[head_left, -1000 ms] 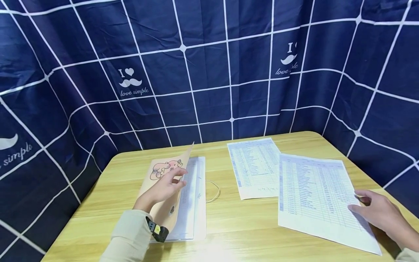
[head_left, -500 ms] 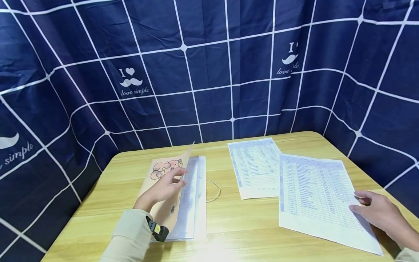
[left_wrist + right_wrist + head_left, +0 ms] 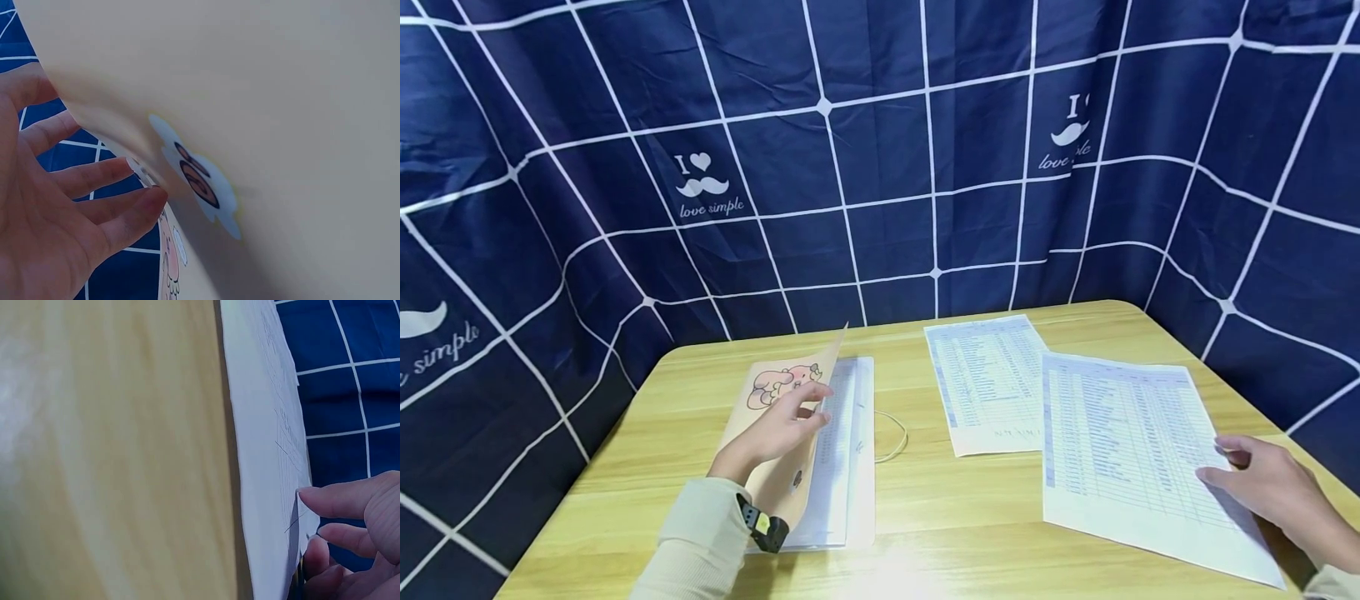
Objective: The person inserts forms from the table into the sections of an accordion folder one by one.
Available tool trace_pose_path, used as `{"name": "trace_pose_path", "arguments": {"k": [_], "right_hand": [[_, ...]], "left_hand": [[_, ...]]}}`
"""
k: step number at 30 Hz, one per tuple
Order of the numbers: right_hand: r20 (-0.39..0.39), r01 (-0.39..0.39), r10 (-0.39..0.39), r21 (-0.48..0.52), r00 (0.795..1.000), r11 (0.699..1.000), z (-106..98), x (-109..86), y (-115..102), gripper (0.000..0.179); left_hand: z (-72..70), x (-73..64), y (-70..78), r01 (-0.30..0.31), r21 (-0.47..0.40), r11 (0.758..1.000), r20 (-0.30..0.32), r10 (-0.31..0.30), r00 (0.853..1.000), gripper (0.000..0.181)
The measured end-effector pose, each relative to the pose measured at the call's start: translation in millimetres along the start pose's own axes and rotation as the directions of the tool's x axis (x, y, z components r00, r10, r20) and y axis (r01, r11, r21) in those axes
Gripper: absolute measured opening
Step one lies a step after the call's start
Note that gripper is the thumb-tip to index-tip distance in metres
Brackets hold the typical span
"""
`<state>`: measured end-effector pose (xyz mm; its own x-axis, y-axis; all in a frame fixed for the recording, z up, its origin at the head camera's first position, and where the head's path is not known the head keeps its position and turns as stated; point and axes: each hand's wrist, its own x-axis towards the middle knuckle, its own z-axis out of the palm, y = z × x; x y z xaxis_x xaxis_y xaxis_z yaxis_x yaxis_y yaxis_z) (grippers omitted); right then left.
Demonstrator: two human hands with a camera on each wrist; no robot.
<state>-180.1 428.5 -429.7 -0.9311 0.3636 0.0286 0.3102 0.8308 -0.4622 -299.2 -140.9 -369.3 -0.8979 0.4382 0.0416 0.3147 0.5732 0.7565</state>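
Note:
On the left of the table lies a peach folder [image 3: 752, 467] with a pink cartoon on its cover. My left hand [image 3: 786, 425] holds that cover half raised by its free edge, over white printed sheets [image 3: 827, 500] inside. In the left wrist view the cover [image 3: 287, 125] fills most of the frame, the fingers at its edge. At the right, my right hand [image 3: 1270, 483] pinches the right edge of a printed table sheet [image 3: 1120, 442], thumb on top. The right wrist view has this sheet [image 3: 262, 487] tilted up off the wood, a small dark and yellowish bit showing beneath the fingers.
A second printed sheet [image 3: 985, 383] lies behind, partly covered by the held one. A thin pale elastic cord [image 3: 904, 433] loops out from the folder's right edge. Dark blue curtain [image 3: 880, 167] with white grid lines surrounds the wooden table [image 3: 955, 517] at back and sides.

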Motion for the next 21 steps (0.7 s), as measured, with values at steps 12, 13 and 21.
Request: {"name": "trace_pose_path", "arguments": {"k": [12, 13, 21], "right_hand": [[0.005, -0.036, 0.036, 0.010, 0.999, 0.999, 2.1, 2.9, 4.4, 0.058], [0.002, -0.035, 0.035, 0.010, 0.999, 0.999, 2.6, 3.4, 5.2, 0.057], [0.008, -0.055, 0.055, 0.020, 0.998, 0.998, 4.6, 4.2, 5.9, 0.055]], "left_hand": [[-1.0, -0.6, 1.4, -0.015, 0.011, 1.000, 0.003, 0.015, 1.000, 0.037], [-1.1, -0.5, 1.4, -0.014, 0.012, 1.000, 0.002, 0.014, 1.000, 0.037], [-1.4, -0.3, 0.5, -0.007, 0.017, 1.000, -0.002, 0.007, 1.000, 0.037]]}}
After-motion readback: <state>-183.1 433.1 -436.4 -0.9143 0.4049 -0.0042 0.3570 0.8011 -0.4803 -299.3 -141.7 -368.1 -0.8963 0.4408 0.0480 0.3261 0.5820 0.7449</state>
